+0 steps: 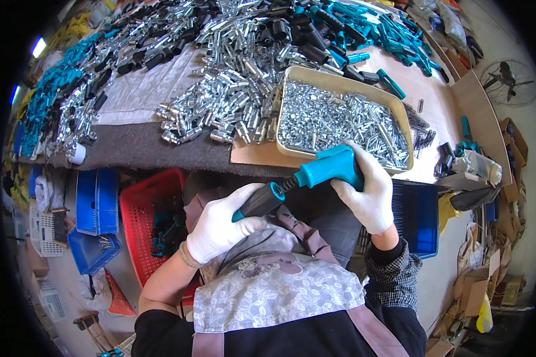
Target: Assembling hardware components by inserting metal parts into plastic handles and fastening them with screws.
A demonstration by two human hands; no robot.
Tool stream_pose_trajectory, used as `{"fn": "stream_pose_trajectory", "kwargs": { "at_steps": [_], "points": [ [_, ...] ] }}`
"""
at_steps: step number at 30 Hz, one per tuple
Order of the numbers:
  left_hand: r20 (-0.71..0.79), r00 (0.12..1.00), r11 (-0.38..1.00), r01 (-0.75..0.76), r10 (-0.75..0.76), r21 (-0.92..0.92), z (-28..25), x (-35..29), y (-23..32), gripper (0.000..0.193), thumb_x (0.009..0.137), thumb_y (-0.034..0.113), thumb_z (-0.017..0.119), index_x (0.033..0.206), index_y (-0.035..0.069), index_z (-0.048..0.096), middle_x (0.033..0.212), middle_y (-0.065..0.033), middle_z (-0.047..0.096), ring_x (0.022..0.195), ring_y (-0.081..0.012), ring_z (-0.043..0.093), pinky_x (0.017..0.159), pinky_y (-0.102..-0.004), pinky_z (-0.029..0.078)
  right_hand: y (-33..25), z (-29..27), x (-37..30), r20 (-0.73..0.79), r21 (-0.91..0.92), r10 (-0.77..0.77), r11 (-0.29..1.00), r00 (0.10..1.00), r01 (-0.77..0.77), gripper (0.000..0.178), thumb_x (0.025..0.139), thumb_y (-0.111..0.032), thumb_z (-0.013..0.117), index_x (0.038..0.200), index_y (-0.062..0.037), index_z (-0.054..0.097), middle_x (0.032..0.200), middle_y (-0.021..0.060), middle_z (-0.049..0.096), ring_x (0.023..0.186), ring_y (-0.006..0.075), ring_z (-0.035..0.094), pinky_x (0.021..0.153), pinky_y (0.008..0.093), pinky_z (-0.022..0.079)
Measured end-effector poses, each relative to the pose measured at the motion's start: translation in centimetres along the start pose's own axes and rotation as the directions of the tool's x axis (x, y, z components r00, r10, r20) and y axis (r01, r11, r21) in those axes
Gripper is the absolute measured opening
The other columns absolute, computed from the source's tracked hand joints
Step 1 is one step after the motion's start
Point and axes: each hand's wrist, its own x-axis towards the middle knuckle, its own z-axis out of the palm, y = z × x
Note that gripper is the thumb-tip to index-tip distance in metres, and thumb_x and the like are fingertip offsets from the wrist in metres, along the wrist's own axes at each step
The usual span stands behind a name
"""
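White knit gloves cover both of my hands. My left hand [217, 226] is closed around a black cylindrical handle [261, 203] with a teal collar, tilted up to the right. In my right hand [372, 193] is a teal plastic, pistol-shaped housing [327, 168], gripped between thumb and fingers. A dark coil spring or threaded piece [289, 183] bridges the small gap between the two parts. They are held above my lap, just in front of the table edge. Beyond them stands a cream tray [289, 149] full of small metal pins and fittings [333, 116].
Metal connectors [220, 107] are heaped on the table, with teal parts [393, 38] at the far right and more [47, 89] at left. Below are a red crate [134, 220] and blue bins [96, 199]. A blue crate [429, 220] stands right; a fan [506, 80] is farther off.
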Motion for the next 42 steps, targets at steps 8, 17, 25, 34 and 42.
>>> {"fn": "stream_pose_trajectory", "kwargs": {
  "at_steps": [8,17,25,34,42],
  "points": [
    [0.264,0.959,0.975,-0.151,0.104,0.164,-1.3,-1.5,-1.0,0.059,0.084,0.038,0.075,0.131,0.009,0.058,0.097,-0.02,0.07,0.088,-0.0353,0.071,0.078,-0.0398,0.054,-2.8,-1.2,1.5,0.699,0.164,-0.064,0.984,0.712,-0.073,0.057,0.071,-0.024,0.082,0.122,-0.0049,0.064,0.112,0.0143,0.07,0.102,0.0242,0.069,0.09,0.0341,0.052],
    [0.736,0.67,0.835,0.459,-0.1,-0.304,-3.3,-1.2,-3.0,0.077,0.086,0.05,0.074,0.142,0.001,0.051,0.103,-0.0011,0.065,0.072,-0.0054,0.057,0.06,-0.0225,0.049,-3.3,2.6,-0.6,0.4,-0.022,-0.86,0.336,0.317,0.941,0.037,0.073,-0.02,0.063,0.109,-0.0154,0.067,0.083,0.0016,0.052,0.08,0.0196,0.056,0.086,0.0369,0.048],
    [0.371,0.924,0.776,-0.297,0.087,0.556,-3.2,-1.6,1.1,0.058,0.084,0.042,0.072,0.129,0.009,0.058,0.094,-0.0129,0.069,0.08,-0.0297,0.07,0.067,-0.0353,0.056,-3.3,1.8,0.1,0.875,0.16,0.222,0.706,0.431,-0.689,0.046,0.092,-0.029,0.064,0.127,0.0009,0.061,0.1,0.0124,0.07,0.073,0.0176,0.067,0.067,0.0291,0.056],
    [0.357,0.908,0.87,-0.346,0.217,0.351,-3.2,-2.6,-0.1,0.04,0.075,0.028,0.08,0.109,0.011,0.067,0.087,-0.0129,0.07,0.078,-0.0312,0.07,0.069,-0.0373,0.056,-0.7,4.2,-0.4,0.059,0.866,-0.079,0.501,0.995,-0.012,0.059,0.107,-0.037,0.036,0.129,0.0143,0.052,0.132,0.0281,0.058,0.125,0.0352,0.057,0.113,0.0447,0.037],
    [0.273,0.929,0.815,-0.355,0.25,0.458,-1.5,-4.6,-3.2,0.032,0.068,0.015,0.08,0.097,0.009,0.068,0.075,-0.0124,0.066,0.068,-0.0331,0.068,0.062,-0.0406,0.055,-1.9,4.3,0.0,0.169,0.734,-0.281,0.676,0.945,0.07,0.033,0.087,-0.014,0.055,0.11,0.0071,0.066,0.121,0.0218,0.067,0.12,0.0332,0.06,0.11,0.043,0.04]
  ]
}}
